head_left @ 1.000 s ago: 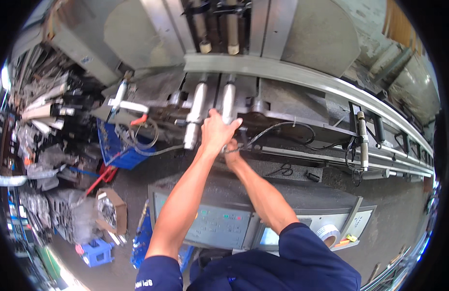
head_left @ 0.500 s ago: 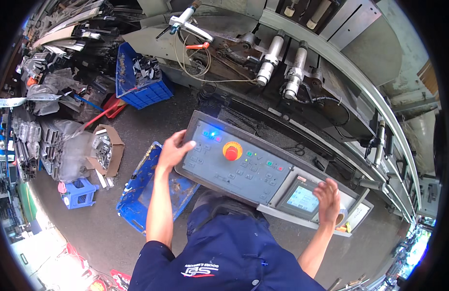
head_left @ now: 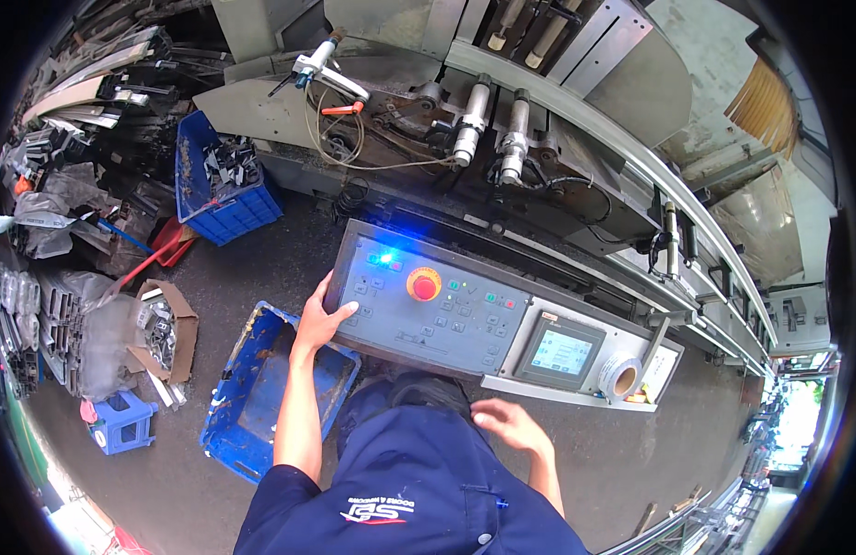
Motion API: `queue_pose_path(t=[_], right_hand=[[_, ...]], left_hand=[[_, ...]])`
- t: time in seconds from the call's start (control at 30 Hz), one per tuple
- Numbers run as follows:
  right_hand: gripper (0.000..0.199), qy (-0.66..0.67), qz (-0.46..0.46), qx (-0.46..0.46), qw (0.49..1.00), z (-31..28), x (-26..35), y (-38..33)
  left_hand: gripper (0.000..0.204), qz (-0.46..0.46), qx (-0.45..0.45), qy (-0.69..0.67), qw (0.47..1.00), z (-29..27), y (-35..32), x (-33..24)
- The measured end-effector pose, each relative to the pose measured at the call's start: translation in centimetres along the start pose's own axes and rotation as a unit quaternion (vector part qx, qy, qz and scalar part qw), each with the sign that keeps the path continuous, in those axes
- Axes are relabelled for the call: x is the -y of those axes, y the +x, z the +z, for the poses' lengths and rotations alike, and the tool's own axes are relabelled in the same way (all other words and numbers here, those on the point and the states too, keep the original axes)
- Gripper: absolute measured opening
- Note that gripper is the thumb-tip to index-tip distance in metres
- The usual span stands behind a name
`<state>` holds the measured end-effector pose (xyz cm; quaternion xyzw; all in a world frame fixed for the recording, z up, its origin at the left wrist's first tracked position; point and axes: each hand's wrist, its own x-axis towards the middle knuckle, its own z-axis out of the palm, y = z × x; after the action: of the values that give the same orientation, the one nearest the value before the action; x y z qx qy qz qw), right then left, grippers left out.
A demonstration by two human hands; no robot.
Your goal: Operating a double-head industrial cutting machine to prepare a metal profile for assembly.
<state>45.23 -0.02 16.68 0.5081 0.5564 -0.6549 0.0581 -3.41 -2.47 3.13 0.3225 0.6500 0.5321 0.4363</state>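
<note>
A long grey control panel point(head_left: 428, 340) lies across in front of me, with a red emergency stop button point(head_left: 425, 286) on a yellow ring, rows of flat keys and a glowing blue light point(head_left: 386, 259). My left hand point(head_left: 319, 319) grips the panel's left end, its thumb on the front face and its fingers at the edge, partly hidden. Below the panel, close to my body, my right hand point(head_left: 513, 425) hovers with nothing in it, fingers loosely bent and apart. Nearest above it is a lit touchscreen point(head_left: 559, 351), with a roll of tape point(head_left: 622, 379) at its right.
Behind the panel runs a large machine with white pneumatic cylinders point(head_left: 471, 120) and a long rail. At left are a blue crate point(head_left: 229, 217) of metal offcuts, a second blue crate point(head_left: 226, 407), a carton point(head_left: 183, 338), a blue stool point(head_left: 123, 425) and stacked profiles point(head_left: 53, 305).
My right hand has left the touchscreen area, moving down and left toward my body. The left hand remains at the panel's end, slightly lower on it. My view has shifted right.
</note>
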Motion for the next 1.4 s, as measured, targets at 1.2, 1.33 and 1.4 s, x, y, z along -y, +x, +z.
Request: queue_pose_path(t=[1.2, 1.33, 1.4], right_hand=[[0.080, -0.064, 0.128, -0.053, 0.988, 1.5, -5.4, 3.0], [0.084, -0.107, 0.166, -0.002, 0.980, 1.2, -4.6, 2.5], [0.084, -0.110, 0.164, 0.009, 0.980, 1.3, -4.9, 2.7]], left_hand=[[0.060, 0.051, -0.099, 0.041, 0.993, 1.6, -0.8, 1.5], [0.062, 0.046, -0.106, 0.030, 0.993, 1.1, -0.7, 2.1], [0.071, 0.040, -0.105, 0.028, 0.993, 1.0, -0.7, 2.2]])
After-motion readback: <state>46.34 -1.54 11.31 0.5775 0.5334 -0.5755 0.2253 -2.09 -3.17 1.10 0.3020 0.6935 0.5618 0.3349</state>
